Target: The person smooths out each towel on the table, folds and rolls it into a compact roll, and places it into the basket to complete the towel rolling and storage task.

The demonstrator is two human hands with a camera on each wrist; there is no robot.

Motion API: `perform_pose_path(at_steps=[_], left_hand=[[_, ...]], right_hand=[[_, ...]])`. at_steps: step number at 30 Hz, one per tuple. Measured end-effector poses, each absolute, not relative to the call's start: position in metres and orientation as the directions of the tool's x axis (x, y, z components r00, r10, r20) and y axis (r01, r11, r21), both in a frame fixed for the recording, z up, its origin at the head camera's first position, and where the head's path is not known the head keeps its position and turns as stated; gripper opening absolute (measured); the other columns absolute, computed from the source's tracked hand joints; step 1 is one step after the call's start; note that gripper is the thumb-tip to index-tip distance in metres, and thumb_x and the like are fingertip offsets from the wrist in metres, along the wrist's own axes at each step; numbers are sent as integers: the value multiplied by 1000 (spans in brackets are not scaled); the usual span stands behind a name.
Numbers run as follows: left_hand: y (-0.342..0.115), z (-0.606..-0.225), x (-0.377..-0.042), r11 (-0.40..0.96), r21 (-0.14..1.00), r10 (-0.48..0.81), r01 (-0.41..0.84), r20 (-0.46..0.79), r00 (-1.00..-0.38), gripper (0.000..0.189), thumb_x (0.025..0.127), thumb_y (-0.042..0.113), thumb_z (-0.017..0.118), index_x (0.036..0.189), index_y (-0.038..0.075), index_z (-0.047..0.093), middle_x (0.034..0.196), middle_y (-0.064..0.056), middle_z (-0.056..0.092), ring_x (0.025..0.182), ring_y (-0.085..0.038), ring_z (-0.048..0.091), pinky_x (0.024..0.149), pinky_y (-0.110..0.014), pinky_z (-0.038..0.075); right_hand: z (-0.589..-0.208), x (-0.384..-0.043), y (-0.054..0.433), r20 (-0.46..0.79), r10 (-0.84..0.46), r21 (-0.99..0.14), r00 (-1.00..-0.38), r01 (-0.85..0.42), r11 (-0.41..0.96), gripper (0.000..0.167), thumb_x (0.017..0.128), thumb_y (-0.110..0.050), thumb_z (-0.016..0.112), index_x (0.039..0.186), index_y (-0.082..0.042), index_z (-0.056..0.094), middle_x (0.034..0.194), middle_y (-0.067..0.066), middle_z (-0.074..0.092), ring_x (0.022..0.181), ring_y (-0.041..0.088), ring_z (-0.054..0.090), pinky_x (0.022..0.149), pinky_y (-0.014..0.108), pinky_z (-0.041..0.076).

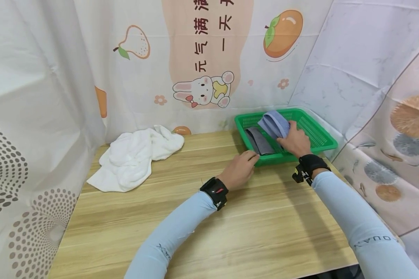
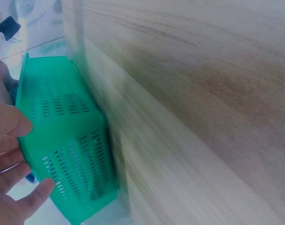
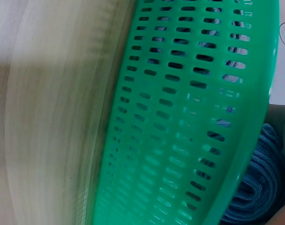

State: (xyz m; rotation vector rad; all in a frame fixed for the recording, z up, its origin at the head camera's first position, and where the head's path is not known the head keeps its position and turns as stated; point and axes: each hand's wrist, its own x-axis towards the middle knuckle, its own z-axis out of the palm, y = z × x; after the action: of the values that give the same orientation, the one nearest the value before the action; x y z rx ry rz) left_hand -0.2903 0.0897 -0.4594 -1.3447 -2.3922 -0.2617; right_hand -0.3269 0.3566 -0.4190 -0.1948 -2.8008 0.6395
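Note:
A green plastic basket (image 1: pixel 321 140) with slotted walls stands at the table's back right. My left hand (image 1: pixel 240 169) holds its near-left corner; in the left wrist view, fingers (image 2: pixel 10 161) reach over the rim and one digit lies against the outer wall. Over the basket, my right hand (image 1: pixel 296 140) grips a folded blue towel (image 1: pixel 275 123), tilted, its layered edge facing up and left. A folded dark grey towel (image 1: pixel 260 141) lies inside, at the left. The right wrist view shows the blue towel (image 3: pixel 254 190) beyond the rim, with most of the hand out of frame.
A crumpled white towel (image 1: pixel 132 159) lies at the table's back left. The wooden table (image 1: pixel 195 240) meets a printed curtain (image 1: pixel 143 89) at the back, with more hanging sheets on the left and right sides.

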Motion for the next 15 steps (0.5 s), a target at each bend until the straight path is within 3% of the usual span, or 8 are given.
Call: perform_pose_path(at_steps=[6, 12, 15], left_hand=[[90, -459, -289, 523, -19, 783, 852, 405, -472, 42, 103, 12, 59, 144, 3, 57, 140, -10, 56, 132, -20, 52, 97, -33, 50], [89, -459, -289, 523, -14, 786, 852, 395, -476, 43, 104, 13, 57, 145, 2, 55, 142, -9, 54, 134, -20, 50, 97, -34, 51], [90, -460, -290, 525, -19, 783, 851, 403, -474, 43, 103, 13, 58, 145, 2, 56, 142, -9, 55, 134, -20, 51, 97, -34, 51]], right_hand=[[-424, -328, 360, 207, 201, -410, -958, 101, 906, 90, 94, -32, 70, 160, 1, 18, 128, 47, 49, 105, 62, 55, 80, 69, 47], [-424, -329, 357, 223, 192, -314, -956, 116, 942, 88, 93, -37, 70, 156, 6, 25, 123, 50, 50, 107, 68, 46, 91, 73, 36], [-425, -329, 357, 221, 193, -295, -956, 123, 948, 88, 93, -39, 70, 155, 7, 27, 123, 51, 50, 106, 69, 46, 91, 74, 35]])
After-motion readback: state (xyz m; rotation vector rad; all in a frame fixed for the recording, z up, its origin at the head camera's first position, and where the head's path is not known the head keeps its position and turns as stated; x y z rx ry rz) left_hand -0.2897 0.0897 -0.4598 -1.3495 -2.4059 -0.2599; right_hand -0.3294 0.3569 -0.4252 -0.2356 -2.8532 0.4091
